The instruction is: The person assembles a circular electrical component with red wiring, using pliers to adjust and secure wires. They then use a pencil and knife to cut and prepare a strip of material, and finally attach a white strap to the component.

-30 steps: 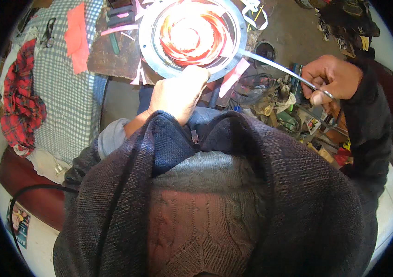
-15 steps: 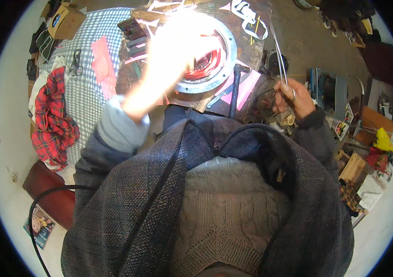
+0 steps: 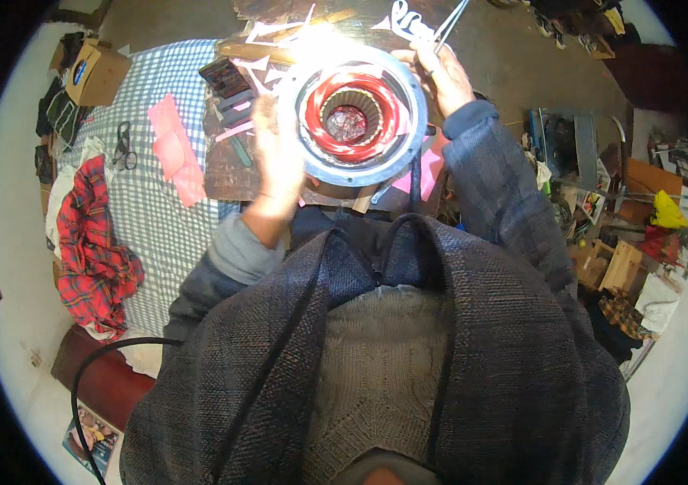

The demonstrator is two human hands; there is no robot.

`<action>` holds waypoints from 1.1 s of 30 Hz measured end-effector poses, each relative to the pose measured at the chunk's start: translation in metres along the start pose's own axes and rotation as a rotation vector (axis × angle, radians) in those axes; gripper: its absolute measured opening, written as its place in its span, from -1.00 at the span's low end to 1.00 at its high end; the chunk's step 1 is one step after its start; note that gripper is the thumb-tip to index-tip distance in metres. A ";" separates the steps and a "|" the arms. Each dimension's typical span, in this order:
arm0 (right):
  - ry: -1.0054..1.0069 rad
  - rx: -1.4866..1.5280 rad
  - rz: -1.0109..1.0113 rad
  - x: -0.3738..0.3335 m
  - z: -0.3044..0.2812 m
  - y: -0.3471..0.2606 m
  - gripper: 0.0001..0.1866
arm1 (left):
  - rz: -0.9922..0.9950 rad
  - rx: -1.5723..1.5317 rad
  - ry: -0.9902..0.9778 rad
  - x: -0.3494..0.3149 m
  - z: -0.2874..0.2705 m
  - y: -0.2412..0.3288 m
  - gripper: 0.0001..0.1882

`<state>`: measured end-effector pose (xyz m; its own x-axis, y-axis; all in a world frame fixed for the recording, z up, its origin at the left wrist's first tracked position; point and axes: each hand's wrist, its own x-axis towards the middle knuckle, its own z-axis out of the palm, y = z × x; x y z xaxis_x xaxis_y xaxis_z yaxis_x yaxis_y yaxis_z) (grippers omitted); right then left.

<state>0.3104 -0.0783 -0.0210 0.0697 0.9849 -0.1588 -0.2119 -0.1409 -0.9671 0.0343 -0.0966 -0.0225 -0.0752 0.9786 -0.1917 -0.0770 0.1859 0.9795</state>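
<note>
Half overexposed, the flat left hand [image 3: 275, 158] seemingly touches the round housing [image 3: 364, 179]; the right hand [image 3: 446, 79] holds scissors [image 3: 453, 26].

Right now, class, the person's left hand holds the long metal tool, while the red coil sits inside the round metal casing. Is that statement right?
Not quite: the hand is wrong. The head view shows the right hand holding the long metal tool, while the red coil sits inside the round metal casing.
</note>
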 end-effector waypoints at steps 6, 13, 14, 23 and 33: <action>-0.124 0.019 0.146 0.054 0.009 0.004 -0.52 | 0.154 0.069 -0.033 -0.016 0.005 -0.020 -0.50; -0.237 -0.126 0.191 0.074 0.020 0.004 -0.55 | 0.144 0.044 0.070 -0.010 0.014 -0.024 -0.54; -0.230 -0.155 0.176 0.074 0.021 0.004 -0.55 | 0.145 0.050 0.068 -0.010 0.014 -0.023 -0.54; 0.003 0.171 0.277 0.040 0.006 0.016 -0.55 | 0.281 0.324 -0.132 0.021 -0.005 -0.019 -0.55; 0.767 0.648 -0.082 -0.079 0.090 0.055 -0.60 | 0.849 0.666 -1.018 0.190 0.048 -0.014 -0.62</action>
<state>0.2058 -0.1549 -0.0440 0.6682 0.6259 -0.4023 -0.6515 0.2311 -0.7226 0.0688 0.0909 -0.0697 0.8704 0.3998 0.2872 0.1122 -0.7293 0.6749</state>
